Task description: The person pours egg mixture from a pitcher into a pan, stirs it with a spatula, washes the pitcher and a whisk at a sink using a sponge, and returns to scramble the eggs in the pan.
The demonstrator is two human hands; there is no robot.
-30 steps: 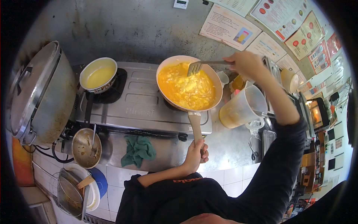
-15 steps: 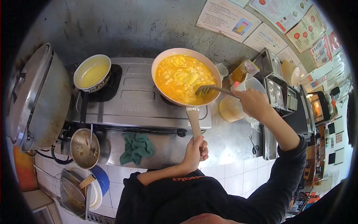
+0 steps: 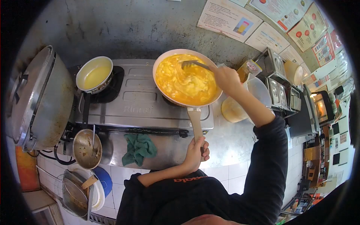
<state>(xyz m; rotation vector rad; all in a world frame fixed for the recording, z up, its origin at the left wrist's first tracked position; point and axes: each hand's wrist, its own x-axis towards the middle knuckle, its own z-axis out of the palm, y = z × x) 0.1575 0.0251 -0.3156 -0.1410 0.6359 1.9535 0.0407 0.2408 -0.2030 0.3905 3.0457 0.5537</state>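
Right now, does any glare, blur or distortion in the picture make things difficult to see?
Head view: strong fisheye distortion, black corners, straight edges bowed; head view: whitish glare on the steel counter beside the pan handle; head view: the right hand and its turner look slightly soft, perhaps from motion; head view: small print on the wall posters is unreadable.

The black top (image 3: 168, 200) has bunched sleeves (image 3: 265, 161) and small orange lettering (image 3: 182, 180), apparently ending in "ala".

1 pan (image 3: 164, 57) of partly curdled yellow egg (image 3: 187, 84) on the stove (image 3: 137, 81).
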